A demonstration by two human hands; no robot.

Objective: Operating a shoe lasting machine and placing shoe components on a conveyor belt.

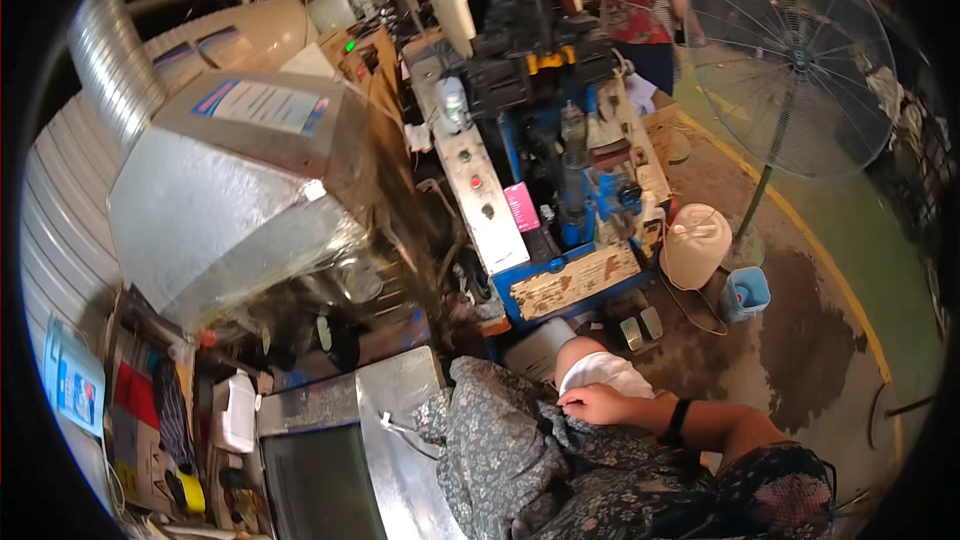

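Note:
Dark grey fabric with small pale flowers (510, 440) covers my lap, bunched in folds. My right hand (595, 404), with a black band on its wrist, reaches across to the edge of this fabric. Its fingers are closed, pinching the floral fabric by the fold; the fingertips are partly hidden. Just beyond the hand, white cloth (610, 374) lies over my bent knee. In front of my knees stands a blue machine (580, 265) with a worn, peeling front panel and a dark mechanism on top. My left hand does not show.
Foot pedals (640, 328) sit below the machine. Right of it are a white plastic jug (695, 243), a blue bucket (746, 293) and a tall standing fan (797, 60). A metal hood (220, 210) stands left, above a metal-framed table (400, 415). Another person (640, 0) stands at the back.

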